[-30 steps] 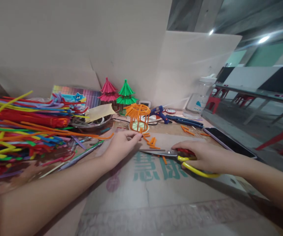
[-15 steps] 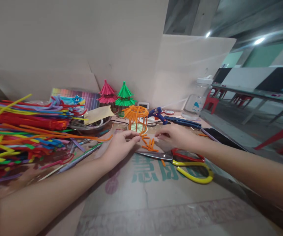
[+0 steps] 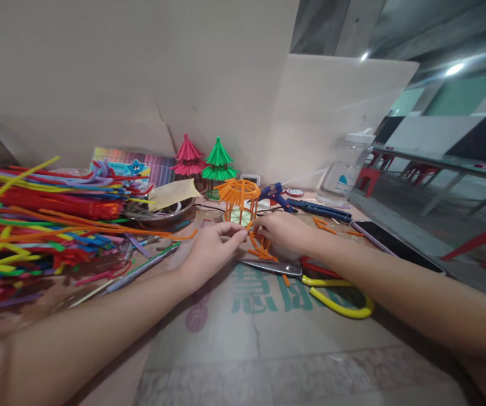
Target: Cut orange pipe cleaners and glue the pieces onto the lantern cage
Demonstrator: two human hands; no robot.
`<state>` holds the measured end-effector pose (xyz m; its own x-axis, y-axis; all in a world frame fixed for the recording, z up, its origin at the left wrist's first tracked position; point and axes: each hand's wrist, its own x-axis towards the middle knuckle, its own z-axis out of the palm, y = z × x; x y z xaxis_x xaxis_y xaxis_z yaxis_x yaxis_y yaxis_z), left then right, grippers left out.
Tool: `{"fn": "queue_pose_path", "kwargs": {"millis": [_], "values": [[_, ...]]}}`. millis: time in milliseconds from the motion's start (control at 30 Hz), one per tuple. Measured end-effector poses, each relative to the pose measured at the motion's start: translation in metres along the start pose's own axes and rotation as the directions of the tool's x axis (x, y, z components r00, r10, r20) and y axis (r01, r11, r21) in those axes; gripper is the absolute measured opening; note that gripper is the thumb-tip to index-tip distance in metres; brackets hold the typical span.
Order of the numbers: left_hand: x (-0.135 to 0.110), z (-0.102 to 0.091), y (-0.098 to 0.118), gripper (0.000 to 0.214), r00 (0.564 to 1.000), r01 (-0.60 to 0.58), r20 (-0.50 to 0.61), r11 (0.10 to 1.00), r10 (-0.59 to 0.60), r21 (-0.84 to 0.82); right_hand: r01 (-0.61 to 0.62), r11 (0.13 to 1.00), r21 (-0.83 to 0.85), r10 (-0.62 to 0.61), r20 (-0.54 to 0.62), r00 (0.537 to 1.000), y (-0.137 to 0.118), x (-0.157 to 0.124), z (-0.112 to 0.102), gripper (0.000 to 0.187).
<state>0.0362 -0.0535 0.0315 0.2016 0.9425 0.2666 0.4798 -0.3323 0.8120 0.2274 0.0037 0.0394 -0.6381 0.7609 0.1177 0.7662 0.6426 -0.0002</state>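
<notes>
A short orange piece (image 3: 250, 226) sits in the pinch of the left hand (image 3: 216, 248), just in front of the orange roofed frame (image 3: 235, 193). The right hand (image 3: 287, 232) has left the scissors (image 3: 292, 270) and come in beside it, fingers curled, grip unclear, so both hands are now at the piece; loose orange clippings (image 3: 260, 254) lie just past the scissors

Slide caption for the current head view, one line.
Left hand and right hand close together before an openwork orange model, scissors and short orange pieces lying nearby.
</notes>
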Motion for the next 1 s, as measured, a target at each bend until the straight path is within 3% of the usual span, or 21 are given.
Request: {"fn": "queue_pose_path", "kwargs": {"millis": [267,367,433,500,567,600,733,1000], "values": [[0.0,0.0,0.001,0.024,1.0,0.006,0.004,1.0,-0.005,-0.028,-0.019,1.0,0.02,0.021,-0.06,0.998,0.0,-0.004,0.003,0.013],[0.0,0.0,0.0,0.024,1.0,0.005,-0.003,0.999,-0.005,-0.033,-0.084,0.977,0.195,0.109,-0.119,0.987,-0.002,-0.012,0.002,0.005],[0.001,0.001,-0.002,0.025,1.0,0.002,0.003,0.999,-0.002,-0.035,-0.124,0.843,0.523,0.181,-0.06,0.982,-0.006,-0.017,0.0,0.004],[0.002,0.001,-0.004,0.026,1.0,-0.008,0.016,0.999,0.009,-0.048,-0.15,0.566,0.81,0.186,0.052,0.981,-0.013,-0.02,-0.001,0.005],[0.002,0.001,-0.006,0.027,0.999,-0.005,0.033,0.998,0.007,-0.063,-0.168,0.343,0.924,0.176,0.113,0.978,-0.021,-0.021,0.0,0.005],[0.003,0.001,-0.007,0.027,0.999,0.003,0.041,0.998,0.0,-0.07,-0.171,0.285,0.943,0.19,0.12,0.975,-0.025,-0.022,0.002,0.007],[0.003,0.001,-0.008,0.03,0.996,0.041,0.082,0.995,-0.034,-0.093,-0.152,0.187,0.971,0.27,0.098,0.958,-0.035,-0.023,0.011,0.011],[0.004,0.003,-0.011,0.029,0.989,0.034,0.148,0.992,-0.016,-0.123,-0.119,0.12,0.986,0.29,0.08,0.954,-0.035,-0.025,0.019,0.017]]}}
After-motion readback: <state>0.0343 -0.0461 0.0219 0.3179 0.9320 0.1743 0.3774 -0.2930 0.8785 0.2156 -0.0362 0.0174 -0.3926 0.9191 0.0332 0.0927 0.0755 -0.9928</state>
